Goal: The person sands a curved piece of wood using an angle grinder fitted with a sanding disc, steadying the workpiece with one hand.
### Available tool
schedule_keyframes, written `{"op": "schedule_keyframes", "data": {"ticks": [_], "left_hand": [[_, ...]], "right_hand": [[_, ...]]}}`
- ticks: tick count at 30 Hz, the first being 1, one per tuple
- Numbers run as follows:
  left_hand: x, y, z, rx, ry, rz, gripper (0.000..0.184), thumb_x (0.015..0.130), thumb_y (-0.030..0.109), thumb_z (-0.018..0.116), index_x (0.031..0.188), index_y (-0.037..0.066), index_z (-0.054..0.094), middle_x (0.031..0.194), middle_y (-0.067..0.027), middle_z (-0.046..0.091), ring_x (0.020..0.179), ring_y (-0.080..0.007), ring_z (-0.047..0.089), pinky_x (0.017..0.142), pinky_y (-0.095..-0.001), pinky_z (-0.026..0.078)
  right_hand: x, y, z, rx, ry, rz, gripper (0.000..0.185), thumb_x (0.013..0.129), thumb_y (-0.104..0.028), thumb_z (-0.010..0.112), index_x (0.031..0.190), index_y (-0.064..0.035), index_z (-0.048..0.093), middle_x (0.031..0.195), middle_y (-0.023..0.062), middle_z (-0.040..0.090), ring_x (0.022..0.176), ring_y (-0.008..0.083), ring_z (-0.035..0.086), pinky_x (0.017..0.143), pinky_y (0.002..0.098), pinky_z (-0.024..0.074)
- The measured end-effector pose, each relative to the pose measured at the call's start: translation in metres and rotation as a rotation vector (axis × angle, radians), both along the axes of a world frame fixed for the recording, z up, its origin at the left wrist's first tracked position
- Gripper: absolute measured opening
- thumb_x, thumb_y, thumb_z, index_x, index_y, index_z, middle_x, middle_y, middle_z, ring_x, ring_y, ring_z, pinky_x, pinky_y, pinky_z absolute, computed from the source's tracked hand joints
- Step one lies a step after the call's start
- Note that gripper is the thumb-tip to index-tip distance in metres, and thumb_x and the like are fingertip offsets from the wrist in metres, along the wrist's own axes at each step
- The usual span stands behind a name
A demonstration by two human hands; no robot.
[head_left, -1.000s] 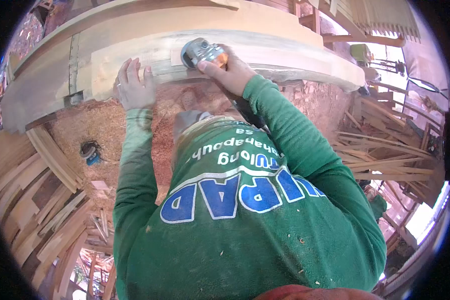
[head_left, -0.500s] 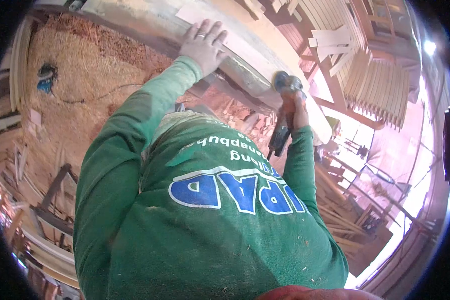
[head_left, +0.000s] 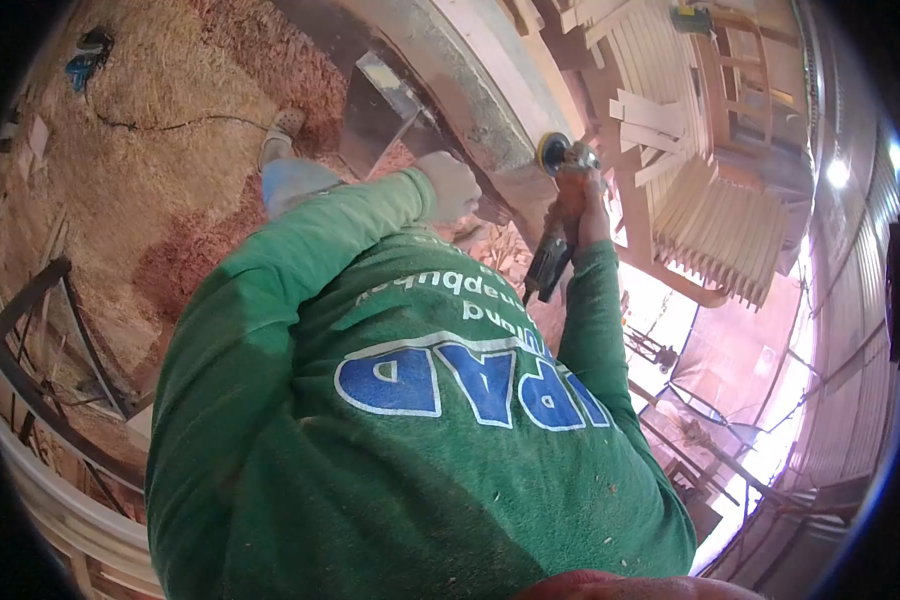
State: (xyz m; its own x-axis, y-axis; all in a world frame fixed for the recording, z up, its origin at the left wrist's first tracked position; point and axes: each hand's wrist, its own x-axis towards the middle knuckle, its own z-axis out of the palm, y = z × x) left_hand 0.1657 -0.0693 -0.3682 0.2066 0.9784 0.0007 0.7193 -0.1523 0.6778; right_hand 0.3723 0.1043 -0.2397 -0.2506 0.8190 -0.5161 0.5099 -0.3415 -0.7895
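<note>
As the right hand (head_left: 584, 198) clutched the power tool (head_left: 548, 265), the left hand (head_left: 452, 188) hung to its left

While the right hand's fingers wrapped snugly around the power tool near its head, the round disc (head_left: 551, 154) faced the long wooden piece (head_left: 498, 88), which ran off up and to the left of the tool. Close stuff, disc and wood right beside each other, though I could not tell whether they touched!

Over on the tool's left, the left hand was bent in just ahead of the green shirt (head_left: 420, 490), apart from the tool. Its fingers were a blur, and I could not tell how wide or narrow they stood.

To the tool's right, a slatted wooden stack (head_left: 725, 232) spread its ends. Far out on the tool's left, a blue device (head_left: 86, 62) sat on the shaving-covered floor (head_left: 160, 190), a dark cord (head_left: 190, 122) trailing from near it toward a shoe (head_left: 286, 124).
</note>
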Motion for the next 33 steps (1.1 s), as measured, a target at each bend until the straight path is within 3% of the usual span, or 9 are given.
{"op": "schedule_keyframes", "data": {"ticks": [1,2,9,18,23,24,26,29,33], "left_hand": [[-0.005,-0.001,-0.002,0.004,-0.018,0.047,0.029,0.097,0.037,0.058,0.096,0.016,0.078,0.099,-0.0070,0.076,0.102,-0.0302,0.072,0.092,-0.0505,0.052],[-0.010,-0.002,-0.004,0.008,-0.038,0.093,0.029,0.097,0.037,0.058,0.096,0.016,0.078,0.099,-0.0074,0.076,0.102,-0.0309,0.072,0.090,-0.0510,0.053],[-0.028,-0.027,-0.018,-0.051,-0.062,0.184,0.027,0.096,0.035,0.061,0.099,0.014,0.078,0.101,-0.0085,0.076,0.101,-0.0322,0.073,0.088,-0.0518,0.055],[-0.075,-0.043,-0.014,-0.153,-0.069,0.271,0.027,0.097,0.035,0.061,0.102,0.014,0.077,0.106,-0.0098,0.076,0.103,-0.0333,0.072,0.092,-0.0500,0.054],[-0.084,-0.046,-0.013,-0.201,-0.050,0.256,0.027,0.097,0.035,0.060,0.102,0.014,0.077,0.106,-0.0099,0.076,0.103,-0.0333,0.072,0.091,-0.0513,0.055],[-0.084,-0.045,-0.011,-0.218,-0.053,0.251,0.028,0.097,0.035,0.060,0.102,0.014,0.077,0.106,-0.0099,0.076,0.103,-0.0332,0.072,0.090,-0.0516,0.055],[-0.083,-0.044,-0.018,-0.228,-0.065,0.228,0.028,0.097,0.035,0.060,0.102,0.014,0.077,0.106,-0.0104,0.076,0.103,-0.0331,0.073,0.089,-0.0515,0.055],[-0.075,-0.045,-0.029,-0.213,-0.042,0.203,0.028,0.096,0.034,0.060,0.102,0.013,0.077,0.105,-0.0114,0.076,0.102,-0.0333,0.073,0.088,-0.0510,0.056],[-0.078,-0.042,-0.027,-0.233,-0.043,0.160,0.027,0.096,0.033,0.060,0.100,0.012,0.077,0.104,-0.0128,0.076,0.101,-0.0338,0.073,0.087,-0.0509,0.056]], "right_hand": [[-0.010,0.004,-0.003,0.023,0.014,0.033,0.064,0.099,-0.067,0.061,0.126,-0.0091,0.062,0.078,0.0098,0.065,0.062,0.0243,0.065,0.055,0.0391,0.0563],[-0.014,0.012,-0.006,-0.047,0.037,0.073,0.056,0.104,-0.055,0.060,0.131,-0.0063,0.061,0.094,0.0105,0.068,0.070,0.0221,0.068,0.059,0.0369,0.0581],[-0.117,-0.014,0.010,-0.052,-0.060,0.265,0.065,0.098,-0.067,0.062,0.123,-0.0074,0.061,0.079,0.0100,0.065,0.061,0.0237,0.067,0.056,0.0376,0.0585],[-0.207,0.021,-0.026,0.065,-0.035,0.406,0.063,0.098,-0.066,0.063,0.126,-0.0090,0.060,0.088,0.0097,0.065,0.066,0.0237,0.067,0.058,0.0380,0.0589],[-0.153,0.027,-0.016,0.028,0.045,0.302,0.062,0.099,-0.060,0.065,0.134,-0.0081,0.063,0.110,0.0086,0.069,0.087,0.0172,0.067,0.072,0.0338,0.0558],[-0.132,0.026,-0.011,0.008,0.024,0.240,0.062,0.100,-0.060,0.065,0.133,-0.0081,0.062,0.108,0.0089,0.069,0.085,0.0186,0.067,0.070,0.0351,0.0563],[-0.102,0.006,0.011,-0.027,-0.050,0.086,0.065,0.098,-0.069,0.058,0.130,-0.0125,0.060,0.085,0.0087,0.064,0.063,0.0242,0.065,0.054,0.0389,0.0559],[-0.045,0.009,0.013,-0.094,-0.072,0.000,0.069,0.098,-0.072,0.056,0.132,-0.0126,0.060,0.084,0.0092,0.064,0.064,0.0243,0.065,0.056,0.0385,0.0564],[-0.028,0.006,-0.004,-0.090,0.050,0.045,0.059,0.104,-0.056,0.061,0.133,-0.0056,0.060,0.101,0.0112,0.069,0.070,0.0213,0.067,0.059,0.0362,0.0573]]}}
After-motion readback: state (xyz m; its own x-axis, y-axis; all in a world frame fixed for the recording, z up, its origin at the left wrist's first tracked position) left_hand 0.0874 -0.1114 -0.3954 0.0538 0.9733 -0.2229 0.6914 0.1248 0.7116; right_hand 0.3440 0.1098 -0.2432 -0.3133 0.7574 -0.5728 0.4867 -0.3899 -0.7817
